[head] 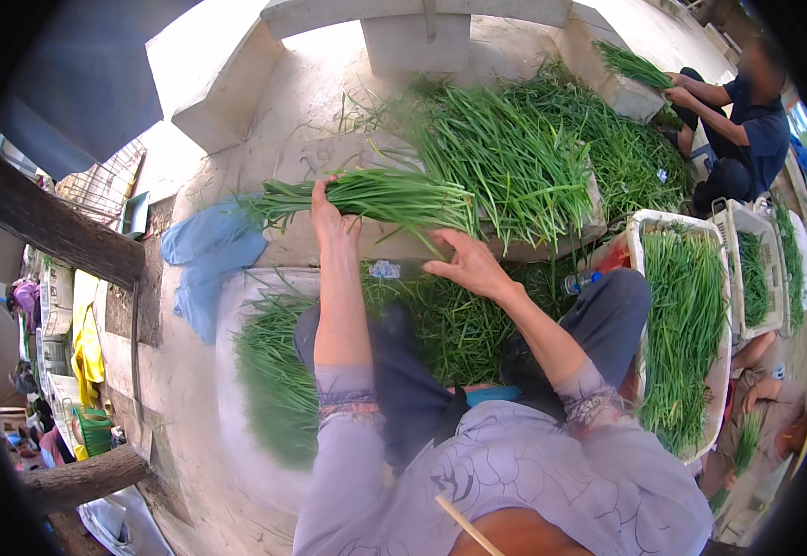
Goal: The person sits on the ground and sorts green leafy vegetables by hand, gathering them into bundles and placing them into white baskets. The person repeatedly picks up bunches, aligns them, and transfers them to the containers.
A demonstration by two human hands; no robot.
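My left hand (334, 215) grips a bunch of long green leaves like garlic chives (396, 197), held level above a low stone slab. The pale stem ends point right and the leaf tips left. Below the stem ends is my right hand (473, 264), thumb and forefinger apart; a loose blade hangs into the gap between them. Just beyond, a large heap of the same leaves (508, 160) lies on the slab. Loose leaves (459, 320) cover the ground between my knees. By my left knee, more leaves (271, 375) lie on a whitish tray or sheet (233, 410).
White plastic crates (720, 389) of leaves stand at right. A person (758, 132) at upper right holds a bunch; another (768, 403) sits at lower right. A blue cloth (216, 243) lies at left near wooden posts (63, 215). A bottle (579, 281) is beside my right knee.
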